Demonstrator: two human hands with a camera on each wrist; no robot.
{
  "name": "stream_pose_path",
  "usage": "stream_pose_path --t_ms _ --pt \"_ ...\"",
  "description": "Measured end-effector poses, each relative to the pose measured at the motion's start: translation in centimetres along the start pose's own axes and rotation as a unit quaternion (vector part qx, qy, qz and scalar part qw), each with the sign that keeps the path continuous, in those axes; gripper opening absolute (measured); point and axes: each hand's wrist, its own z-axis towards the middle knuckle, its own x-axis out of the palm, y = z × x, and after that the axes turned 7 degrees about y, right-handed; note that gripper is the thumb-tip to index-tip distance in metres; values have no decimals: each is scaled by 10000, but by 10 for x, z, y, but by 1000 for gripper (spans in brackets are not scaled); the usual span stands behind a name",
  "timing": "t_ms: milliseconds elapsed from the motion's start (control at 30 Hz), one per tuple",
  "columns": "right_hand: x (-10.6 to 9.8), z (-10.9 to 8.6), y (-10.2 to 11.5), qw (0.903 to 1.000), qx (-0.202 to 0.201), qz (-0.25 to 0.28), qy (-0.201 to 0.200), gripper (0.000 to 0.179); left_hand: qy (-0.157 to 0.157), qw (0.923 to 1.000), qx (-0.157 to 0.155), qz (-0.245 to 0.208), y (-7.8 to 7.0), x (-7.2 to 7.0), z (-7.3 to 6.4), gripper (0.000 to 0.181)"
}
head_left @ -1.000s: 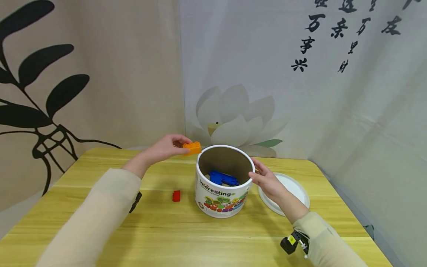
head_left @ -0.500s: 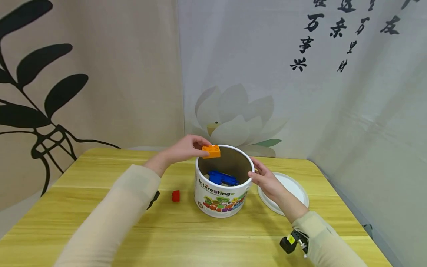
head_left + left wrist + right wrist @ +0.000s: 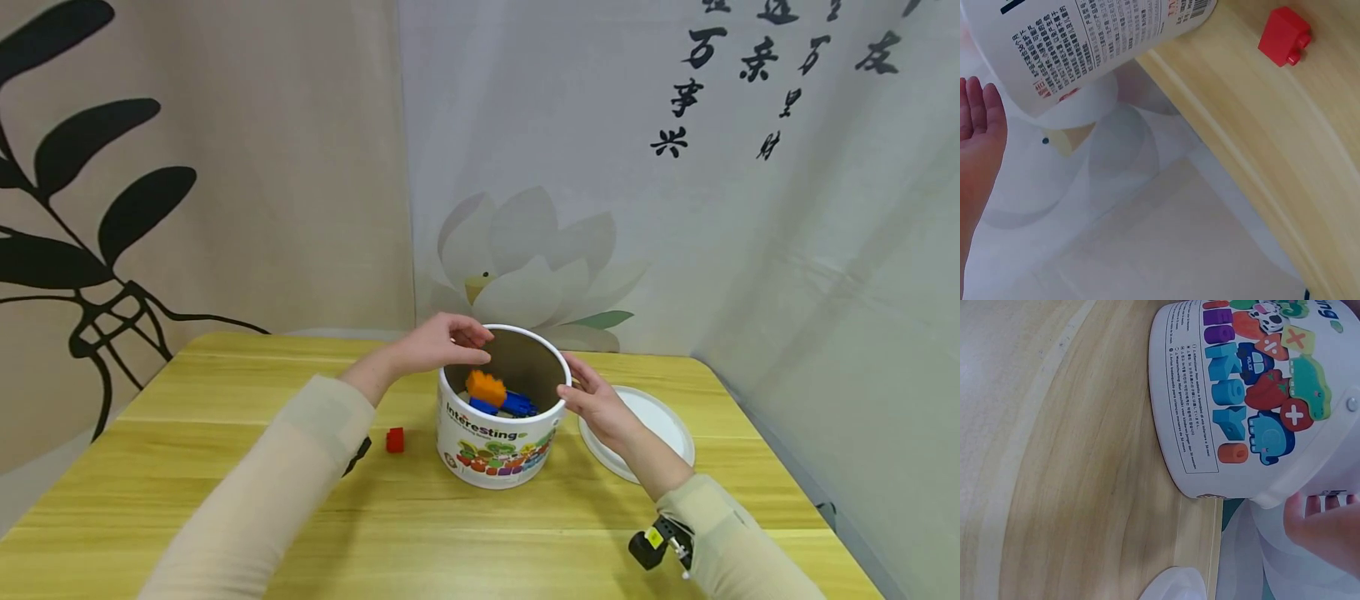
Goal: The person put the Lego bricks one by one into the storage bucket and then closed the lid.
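A white printed bucket (image 3: 487, 471) stands on the table, lidless. Inside it an orange toy brick (image 3: 486, 388) overlaps blue pieces (image 3: 520, 405). My left hand (image 3: 441, 343) is over the bucket's left rim, fingers parted from the thumb and holding nothing; in the left wrist view its fingers look loosely extended beside the bucket wall (image 3: 1104, 56). My right hand (image 3: 609, 415) grips the bucket's right side, thumb at the rim and fingers along the outer wall. A small red brick (image 3: 395, 440) lies on the table left of the bucket.
A round white lid (image 3: 667, 429) lies flat behind my right forearm. The wooden table (image 3: 420, 550) ends at a printed curtain (image 3: 322, 167) at the back. A black wrist device (image 3: 651, 546) hangs under my right sleeve.
My left hand carried the orange brick rightward over the bucket and let go of it. The brick is now down inside, over the blue pieces. My right hand stayed on the bucket.
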Motion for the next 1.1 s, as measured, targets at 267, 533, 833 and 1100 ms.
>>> stream_pose_path --t_ms 267,533,833,1100 --pt "-1 -1 -1 10000 5 21 -12 67 -541 9984 72 -143 15 -9 -13 32" --pt "-2 -1 -1 10000 30 -26 -20 67 -933 9948 -339 -237 65 -16 -40 33" --pt "-1 0 -1 10000 22 -10 11 66 -727 9929 -875 -359 120 1 -77 47" --pt "-1 0 -1 10000 11 -74 -5 64 -356 9933 -975 -500 143 25 -85 49"
